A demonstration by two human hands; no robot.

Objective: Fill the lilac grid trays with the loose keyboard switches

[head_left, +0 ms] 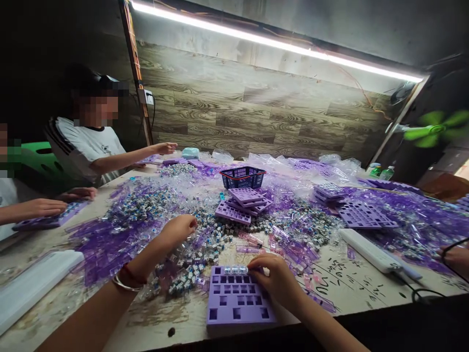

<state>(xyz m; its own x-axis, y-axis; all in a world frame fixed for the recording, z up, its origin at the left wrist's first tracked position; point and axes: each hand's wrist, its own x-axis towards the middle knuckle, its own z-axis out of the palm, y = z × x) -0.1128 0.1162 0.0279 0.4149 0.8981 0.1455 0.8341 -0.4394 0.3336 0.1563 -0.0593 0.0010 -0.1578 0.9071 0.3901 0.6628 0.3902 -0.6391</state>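
A purple tray with square holes lies at the table's near edge, with a few small switches seated in its top row. My right hand rests on the tray's upper right corner, fingers pinched at the end of that row of switches. My left hand reaches into the heap of small grey and blue switches, fingers curled down and closed among them. What they hold is hidden.
Clear purple strips and more switches cover the table. Stacked purple trays and a dark blue basket stand at the middle. White bars lie at left and right. Other people work at the left.
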